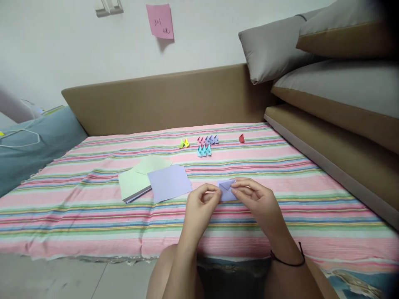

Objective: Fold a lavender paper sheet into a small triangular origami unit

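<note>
A small folded sheet of purple paper [229,194] is held between my two hands, low over the striped cloth, with a triangular flap on its upper part. My left hand [203,203] pinches its left edge between thumb and forefinger. On the other side, my right hand [257,199] has its thumb and forefinger closed on the upper right of the paper. To the left of my hands lie flat purple sheets [170,182], partly over a stack of pale green sheets [134,184].
Beyond my hands stand small folded paper pieces: yellow [186,143], pink and purple [212,140], several light blue [204,151], and a red one [242,138]. Grey and brown cushions [336,87] are piled at the right. A brown backrest [165,99] closes the far side.
</note>
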Demonstrator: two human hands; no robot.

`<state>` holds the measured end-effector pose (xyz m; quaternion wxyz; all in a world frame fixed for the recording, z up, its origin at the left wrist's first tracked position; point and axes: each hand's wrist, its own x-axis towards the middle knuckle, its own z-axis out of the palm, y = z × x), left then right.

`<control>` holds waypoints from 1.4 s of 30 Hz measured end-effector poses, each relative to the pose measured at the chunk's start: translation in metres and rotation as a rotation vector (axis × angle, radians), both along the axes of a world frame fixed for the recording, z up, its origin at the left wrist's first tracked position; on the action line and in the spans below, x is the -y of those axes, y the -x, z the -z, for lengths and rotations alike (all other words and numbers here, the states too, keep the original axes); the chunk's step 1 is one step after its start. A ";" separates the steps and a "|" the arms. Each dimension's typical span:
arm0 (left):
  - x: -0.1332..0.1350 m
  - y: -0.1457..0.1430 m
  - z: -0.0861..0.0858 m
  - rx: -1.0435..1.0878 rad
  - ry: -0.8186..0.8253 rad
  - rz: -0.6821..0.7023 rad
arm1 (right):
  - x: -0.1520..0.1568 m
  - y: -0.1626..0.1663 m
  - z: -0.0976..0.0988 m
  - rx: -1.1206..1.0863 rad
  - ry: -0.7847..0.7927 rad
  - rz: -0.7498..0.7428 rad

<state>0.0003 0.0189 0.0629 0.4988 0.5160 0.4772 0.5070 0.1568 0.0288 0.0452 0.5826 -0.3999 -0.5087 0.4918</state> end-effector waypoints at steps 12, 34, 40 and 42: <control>0.006 0.006 -0.009 -0.243 -0.172 0.204 | 0.000 -0.003 -0.002 0.059 0.088 -0.044; 0.006 0.002 -0.009 -0.118 -0.470 -0.129 | 0.010 -0.002 -0.010 0.000 -0.143 0.000; 0.008 0.008 -0.015 -0.218 -0.501 -0.064 | 0.013 -0.008 -0.015 0.063 -0.162 0.058; 0.008 0.009 -0.015 -0.221 -0.498 -0.043 | 0.014 -0.008 -0.015 0.058 -0.154 0.073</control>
